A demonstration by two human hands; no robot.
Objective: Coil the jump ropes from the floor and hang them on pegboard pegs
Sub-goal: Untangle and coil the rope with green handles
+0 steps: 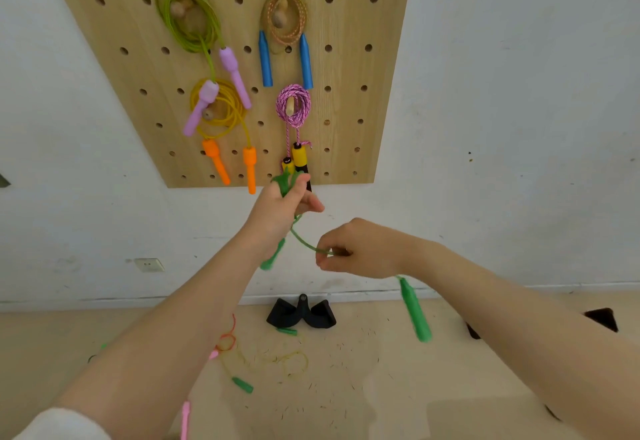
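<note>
Above both hands is the big wooden pegboard [346,93] on a white wall [519,93]. Four jump ropes already hang there in neat loops: a light green one with purple handles [188,17], a pale one with blue handles [285,19], a yellow one with orange handles [221,107] and a pink one with yellow handles [293,104]. Each loop goes over a peg so it cannot slide off.

Far below the hands is the tan floor [381,387]. More rope lies loose on it, a yellow and red tangle [263,360] with a green handle and a pink handle near the left arm. These likely still need coiling. A black thing [301,313] sits by the wall under the hands; I cannot tell what it is. A wall socket [149,264] is out to the left of the left arm.

The left hand [280,204] is up just under the board. Its fingers are curled tight round loops of the green jump rope [304,244], keeping the coil together. One green handle [273,256] hangs just below it.

The right hand [360,249] is lower and to the right. It pinches the thin green cord, probably to feed the next loop across. The other green handle [414,311] dangles under that hand.
</note>
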